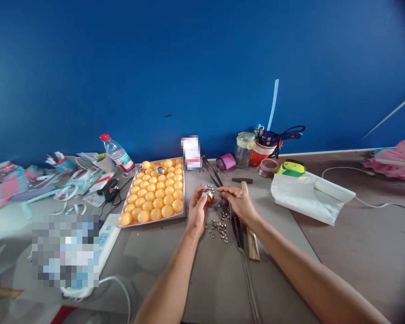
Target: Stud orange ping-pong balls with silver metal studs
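Observation:
A ball studded with shiny silver pieces [209, 193] sits in my left hand [197, 211], its fingers wrapped around it. Just to the right of the ball, my right hand [240, 204] is pinched closed; what its fingertips hold, if anything, is too small to make out. Loose small silver pieces [220, 231] lie scattered on the table below both hands. To the left stands a shallow tray [184, 184] filled with rows of orange balls [159, 193]. Among them, toward the back, rests a silver-studded ball [160, 170].
Dark straps [235, 227] and a wooden strip [253, 245] run beneath my right arm. Behind are a clear jar [245, 153], a red cup [260, 155] of tools and a pink pouch [226, 161]. A bottle [119, 155] and power strip [110, 236] stand left; white paper [307, 198] lies right.

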The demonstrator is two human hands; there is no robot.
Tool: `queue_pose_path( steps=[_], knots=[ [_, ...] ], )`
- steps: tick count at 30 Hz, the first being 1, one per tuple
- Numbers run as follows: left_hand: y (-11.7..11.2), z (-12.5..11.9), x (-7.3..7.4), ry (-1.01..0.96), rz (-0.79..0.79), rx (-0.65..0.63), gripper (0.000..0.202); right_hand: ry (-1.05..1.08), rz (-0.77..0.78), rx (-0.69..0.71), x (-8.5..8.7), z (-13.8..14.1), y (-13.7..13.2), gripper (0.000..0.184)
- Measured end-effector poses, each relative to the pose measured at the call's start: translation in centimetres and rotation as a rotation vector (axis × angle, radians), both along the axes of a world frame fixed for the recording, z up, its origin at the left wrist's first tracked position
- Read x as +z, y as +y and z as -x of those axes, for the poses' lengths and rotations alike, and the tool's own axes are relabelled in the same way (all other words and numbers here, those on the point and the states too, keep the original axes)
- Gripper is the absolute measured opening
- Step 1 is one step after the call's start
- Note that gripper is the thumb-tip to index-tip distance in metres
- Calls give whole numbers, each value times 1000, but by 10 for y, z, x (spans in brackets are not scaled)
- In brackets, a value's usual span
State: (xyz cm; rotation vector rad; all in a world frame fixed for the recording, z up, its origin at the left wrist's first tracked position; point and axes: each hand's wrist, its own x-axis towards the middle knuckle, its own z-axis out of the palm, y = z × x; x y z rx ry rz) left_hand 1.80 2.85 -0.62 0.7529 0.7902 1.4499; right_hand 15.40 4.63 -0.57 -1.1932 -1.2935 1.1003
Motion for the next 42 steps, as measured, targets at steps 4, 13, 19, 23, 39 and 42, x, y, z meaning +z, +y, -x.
queue_pose_path(
  steps=[4,13,19,23,39,42],
  knots=[
    [1,0,-2,6,-24,-11,26,314,63,102,9,8,-8,22],
    [0,-2,-5,31,-9,-12,29,245,131,159,11,12,-12,20],
    [1,-3,-10,88,-39,-14,29,278,163,175,8,10,-11,21],
    [1,-2,-14,206,-81,5,30,348,200,185,7,10,-11,22],
    [-2,0,-10,478,-150,29,34,457,305,135,11,14,-13,31],
    [1,-2,-13,217,-58,12,34,617,338,191,12,10,-8,30]
  ],
)
